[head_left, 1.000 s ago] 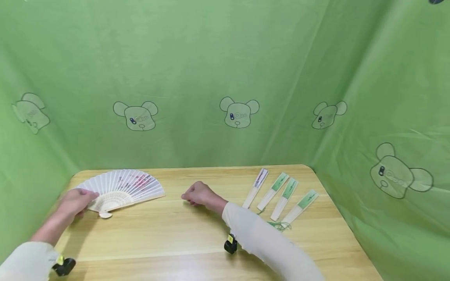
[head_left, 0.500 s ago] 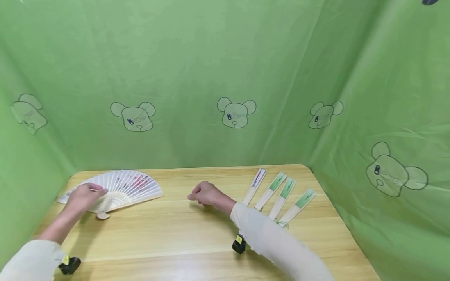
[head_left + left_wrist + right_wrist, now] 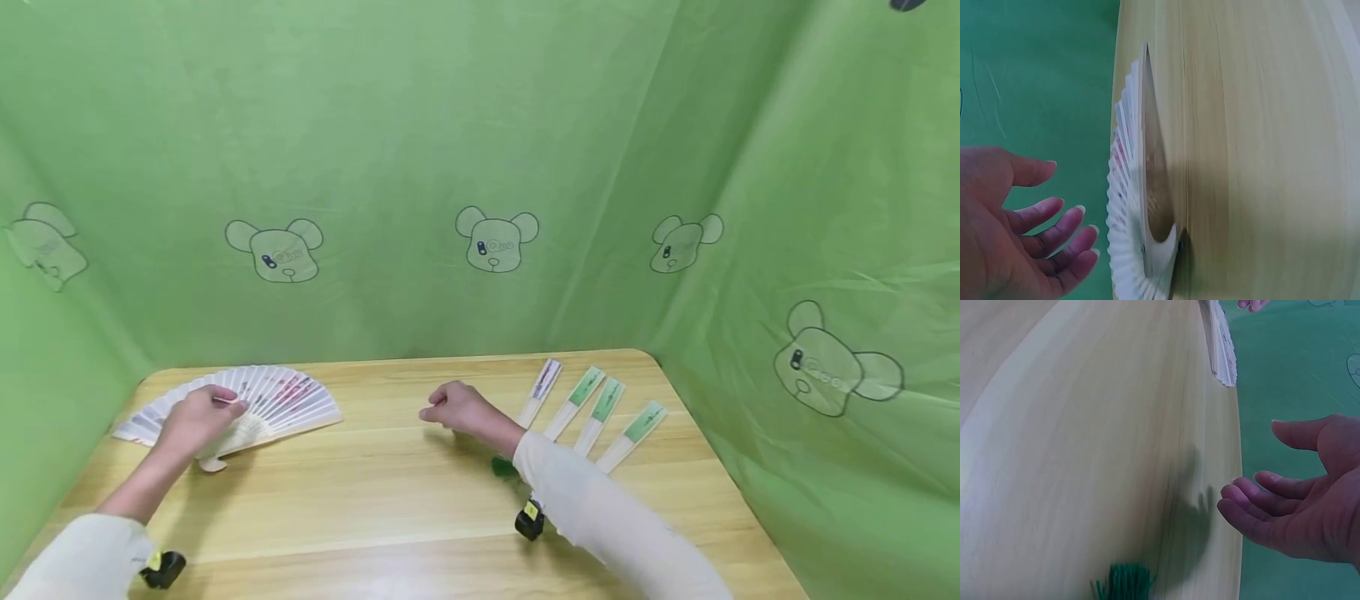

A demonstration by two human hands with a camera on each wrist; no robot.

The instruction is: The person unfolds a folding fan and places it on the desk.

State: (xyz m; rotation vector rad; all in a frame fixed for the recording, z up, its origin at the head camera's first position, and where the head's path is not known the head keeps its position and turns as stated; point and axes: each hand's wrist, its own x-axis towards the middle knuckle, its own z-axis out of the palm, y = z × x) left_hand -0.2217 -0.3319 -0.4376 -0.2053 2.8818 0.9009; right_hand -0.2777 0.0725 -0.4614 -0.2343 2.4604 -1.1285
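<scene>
Unfolded white folding fan (image 3: 294, 397), pink print, on wood-grain table (image 3: 352, 508), left of frame. Left hand (image 3: 197, 423) above it, apart, thumb and loosely bent fingers spread. Right hand (image 3: 465, 410) mid-frame above table, thumb and bent fingers apart. Four closed folding fans (image 3: 607, 401) lower right; green tassel (image 3: 504, 467) near right wrist.

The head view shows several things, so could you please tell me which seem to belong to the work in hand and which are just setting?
Likely part of the work:
open fan, with the left hand over it
four closed fans, on the right
green tassel

Likely just setting or worn gear:
printed green backdrop
wooden table
black wrist cameras
</scene>
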